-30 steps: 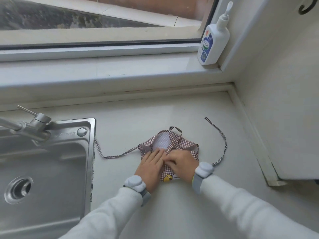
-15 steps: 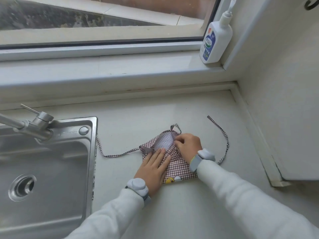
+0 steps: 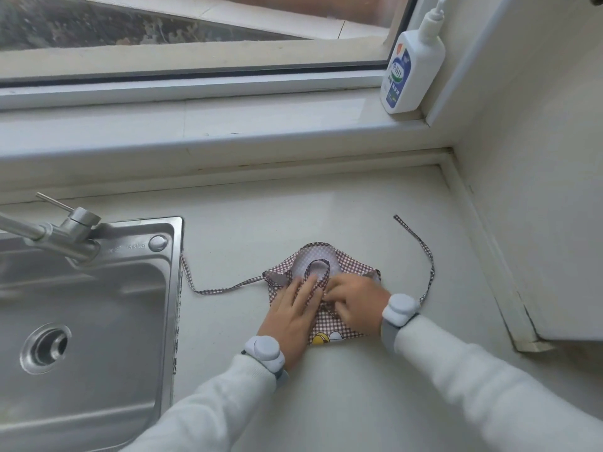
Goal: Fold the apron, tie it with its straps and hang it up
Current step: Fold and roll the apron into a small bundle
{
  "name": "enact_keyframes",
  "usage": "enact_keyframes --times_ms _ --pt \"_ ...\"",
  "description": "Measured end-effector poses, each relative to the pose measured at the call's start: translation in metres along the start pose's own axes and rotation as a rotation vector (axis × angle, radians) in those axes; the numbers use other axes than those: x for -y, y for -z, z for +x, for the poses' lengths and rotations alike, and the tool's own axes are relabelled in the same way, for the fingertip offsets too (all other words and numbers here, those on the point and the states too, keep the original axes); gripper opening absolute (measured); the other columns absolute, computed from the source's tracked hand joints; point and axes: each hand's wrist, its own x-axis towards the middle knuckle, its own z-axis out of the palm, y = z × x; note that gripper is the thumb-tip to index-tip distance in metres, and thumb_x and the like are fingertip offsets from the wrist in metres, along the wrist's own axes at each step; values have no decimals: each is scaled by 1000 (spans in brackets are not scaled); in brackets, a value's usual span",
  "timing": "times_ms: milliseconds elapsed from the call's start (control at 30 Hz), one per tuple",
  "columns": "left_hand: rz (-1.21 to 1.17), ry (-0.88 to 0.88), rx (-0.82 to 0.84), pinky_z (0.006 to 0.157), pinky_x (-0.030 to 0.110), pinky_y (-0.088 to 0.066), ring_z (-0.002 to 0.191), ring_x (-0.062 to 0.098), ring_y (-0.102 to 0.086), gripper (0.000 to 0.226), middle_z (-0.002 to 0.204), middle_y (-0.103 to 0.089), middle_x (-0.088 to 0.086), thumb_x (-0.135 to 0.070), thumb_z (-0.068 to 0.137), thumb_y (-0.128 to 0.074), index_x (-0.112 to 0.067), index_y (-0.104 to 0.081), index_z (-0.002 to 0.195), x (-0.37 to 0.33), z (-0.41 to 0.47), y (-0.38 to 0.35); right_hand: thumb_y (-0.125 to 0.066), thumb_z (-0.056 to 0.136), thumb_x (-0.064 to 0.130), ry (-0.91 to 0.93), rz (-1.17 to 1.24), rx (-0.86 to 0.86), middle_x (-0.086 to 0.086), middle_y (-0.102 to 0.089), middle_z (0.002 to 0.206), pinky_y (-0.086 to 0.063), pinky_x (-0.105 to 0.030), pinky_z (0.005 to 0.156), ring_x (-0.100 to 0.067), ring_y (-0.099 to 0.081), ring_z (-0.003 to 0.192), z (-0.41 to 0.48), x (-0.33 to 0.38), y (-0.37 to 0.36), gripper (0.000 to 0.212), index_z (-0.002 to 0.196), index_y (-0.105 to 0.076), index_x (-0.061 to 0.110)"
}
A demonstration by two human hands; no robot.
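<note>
I count one apron [image 3: 329,324], brown-and-white checked, folded small and lying flat on the pale desk [image 3: 326,207], right of the sink and near the corner wall. A cartoon print shows at its near edge. Two straps are visible: the left strap [image 3: 222,288] trails across the desk toward the sink rim; the right strap [image 3: 424,256] curves away to the far right. One neck loop [image 3: 315,267] lies on the pale lining at the far side of the fold.

Two hands are on the cloth. The left hand [image 3: 293,318] lies flat, fingers extended, pressing the fold down. The right hand [image 3: 355,303] has its fingers curled on the fabric just beside the left fingertips (whether it pinches cloth I cannot tell). Each wrist carries one grey band, two in all.

Elsewhere I note one steel sink [image 3: 176,288], one tap [image 3: 65,233], and one white bottle [image 3: 412,70] on the windowsill [image 3: 228,125].
</note>
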Motion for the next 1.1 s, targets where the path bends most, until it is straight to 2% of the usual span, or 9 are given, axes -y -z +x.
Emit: enact_keyframes --times_ms 67,133,200,300,467,600,833,933,1100 --pt "105 -43 27 104 48 -37 129 35 -45 53 144 -43 13 -19 81 -50 -7 -49 133 0 1 -2 -49 78 17 -260 16 -209 -5 -64 102 -54 -36 79 -22 -60 92 13 -6 13 32 101 -71 13" --pt "163 -68 16 109 44 -25 131 33 -43 54 143 -45 12 -18 82 -43 -6 -49 134 0 0 -1 -60 80 33 -545 -145 -145 -2 -59 108 -49 -39 86 -23 -55 100 30 -16 24 36 114 -63 21" --pt "191 -62 7 112 40 -16 135 30 -39 56 144 -45 11 -15 81 -37 -6 -48 135 -3 -2 3 -64 80 39 -683 -120 40 5 -66 103 -48 -36 87 -20 -61 96 39 -23 28 24 103 -66 29" --pt "212 -21 -19 109 37 -14 135 24 -36 58 144 -45 6 -11 78 -35 -9 -48 135 -7 -4 6 -69 81 28 -755 121 -51 9 -72 88 -50 -25 74 -14 -65 83 45 -15 34 5 82 -74 28" --pt "236 -18 -64 93 38 -32 106 27 -45 52 117 -47 7 -14 74 -40 -10 -56 123 -8 -2 5 -77 72 26 -434 52 -234 9 -68 66 -45 -27 65 -17 -57 71 18 25 16 5 68 -74 25" --pt "245 -49 -39 73 36 -34 83 28 -44 16 88 -57 10 -13 70 -44 -15 -60 73 -9 2 13 -78 68 19 -129 -187 -149 4 -58 62 -38 -32 59 -21 -50 64 -21 27 -30 12 64 -66 22" --pt "-386 149 -462 86 32 -39 94 23 -49 23 100 -60 6 -9 78 -55 -11 -61 101 19 17 66 -73 77 9 -78 -150 -171 0 -59 79 -41 -33 61 -23 -52 68 -37 18 -38 13 85 -69 18" --pt "-342 392 -196 96 35 -33 111 20 -46 53 120 -55 -1 -26 70 -57 -24 -52 122 38 33 77 -70 82 13 -72 -96 -166 -1 -60 81 -43 -34 60 -23 -52 68 -36 17 -34 8 87 -71 18" --pt "-373 391 -109 78 38 -47 84 22 -59 18 84 -68 -1 -17 80 -63 -26 -74 91 41 33 66 -70 78 7 -62 -110 -116 -1 -61 88 -42 -31 64 -21 -52 73 -39 13 -31 24 98 -70 21"
